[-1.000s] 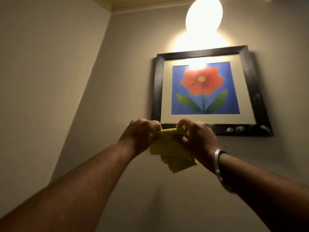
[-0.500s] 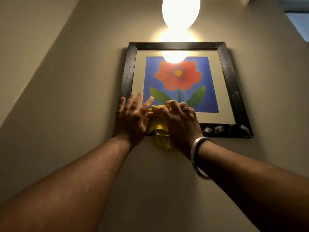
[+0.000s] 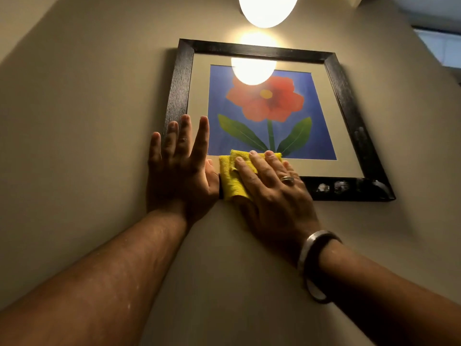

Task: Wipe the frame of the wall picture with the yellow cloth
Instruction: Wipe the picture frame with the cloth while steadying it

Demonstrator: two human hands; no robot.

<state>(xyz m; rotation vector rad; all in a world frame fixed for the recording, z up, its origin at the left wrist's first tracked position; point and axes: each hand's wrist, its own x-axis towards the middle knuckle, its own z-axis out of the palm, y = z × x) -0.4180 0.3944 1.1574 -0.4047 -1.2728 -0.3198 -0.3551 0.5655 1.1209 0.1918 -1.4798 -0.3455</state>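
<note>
A wall picture of a red flower on blue hangs in a black frame (image 3: pixel 344 96) on a beige wall. My right hand (image 3: pixel 272 193) lies flat on the folded yellow cloth (image 3: pixel 230 179) and presses it against the frame's bottom edge, left of the middle. My left hand (image 3: pixel 178 166) rests flat with fingers spread over the frame's lower left corner, touching the frame and wall, holding nothing. White smudges (image 3: pixel 331 188) show on the bottom edge to the right of the cloth.
A glowing round lamp (image 3: pixel 268 8) hangs just above the picture, and its glare reflects in the glass. A window edge (image 3: pixel 441 43) shows at the upper right. Bare wall surrounds the frame.
Both hands rose from below the frame onto it. My left hand let go of the cloth and spread flat on the corner. My right hand flattened the cloth onto the bottom edge.
</note>
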